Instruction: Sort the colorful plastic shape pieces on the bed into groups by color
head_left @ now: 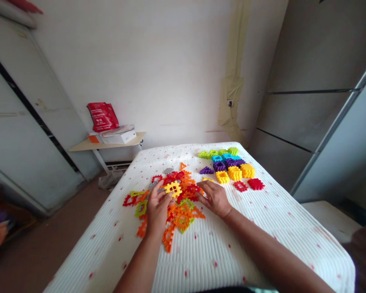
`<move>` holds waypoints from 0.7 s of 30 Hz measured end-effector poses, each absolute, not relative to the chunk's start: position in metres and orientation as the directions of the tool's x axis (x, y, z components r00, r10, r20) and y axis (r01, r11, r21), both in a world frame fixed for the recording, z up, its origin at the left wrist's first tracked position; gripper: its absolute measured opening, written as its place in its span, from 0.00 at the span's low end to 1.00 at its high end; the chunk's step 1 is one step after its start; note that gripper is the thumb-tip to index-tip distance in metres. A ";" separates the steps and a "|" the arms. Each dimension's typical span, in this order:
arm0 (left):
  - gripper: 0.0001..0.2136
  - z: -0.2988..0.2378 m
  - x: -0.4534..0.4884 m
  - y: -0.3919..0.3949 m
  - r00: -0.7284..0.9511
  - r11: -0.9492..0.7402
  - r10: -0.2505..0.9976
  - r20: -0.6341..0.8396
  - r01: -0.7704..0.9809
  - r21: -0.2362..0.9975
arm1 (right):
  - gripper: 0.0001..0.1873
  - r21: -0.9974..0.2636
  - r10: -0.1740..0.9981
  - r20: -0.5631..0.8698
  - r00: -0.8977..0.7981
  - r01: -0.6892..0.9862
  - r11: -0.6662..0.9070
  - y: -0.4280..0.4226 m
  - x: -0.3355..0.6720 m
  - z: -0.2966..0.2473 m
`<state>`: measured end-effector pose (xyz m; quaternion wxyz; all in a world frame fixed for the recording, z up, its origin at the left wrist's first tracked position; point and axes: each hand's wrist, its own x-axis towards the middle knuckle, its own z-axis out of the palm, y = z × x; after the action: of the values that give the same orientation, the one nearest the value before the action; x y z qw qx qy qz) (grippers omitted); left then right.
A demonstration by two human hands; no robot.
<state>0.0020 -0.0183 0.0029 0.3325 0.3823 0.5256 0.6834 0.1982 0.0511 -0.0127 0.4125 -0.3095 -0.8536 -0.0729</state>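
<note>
A loose pile of flat notched plastic building pieces [183, 217], mostly orange and red with some lime green and grey, lies between my hands. My left hand [157, 209] is closed over the pile's left side, pinching a yellow square building piece [173, 188] with a cross-shaped lattice. At the right edge of the pile rests my right hand [215, 197], thumb and fingers apart, its fingertips beside the red pieces [191, 193]. No piece shows in its grasp.
Colour-sorted stacks stand at the right rear of the table: lime green [224, 151], blue [227, 156], purple [219, 166], yellow [234, 173] and red [256, 184]. A small side table [79, 145] holds a red bag [102, 116] and a white box [119, 137].
</note>
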 end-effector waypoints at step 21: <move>0.11 -0.014 0.045 0.016 -0.466 -0.258 0.861 0.203 -0.057 0.965 | 0.22 -0.251 0.543 0.741 -0.396 0.586 0.771 0.045 0.184 -0.016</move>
<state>0.0447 0.0163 -0.0135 0.3337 0.3944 0.5097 0.6880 0.1843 0.0450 -0.0157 0.4333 -0.3377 -0.8352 -0.0248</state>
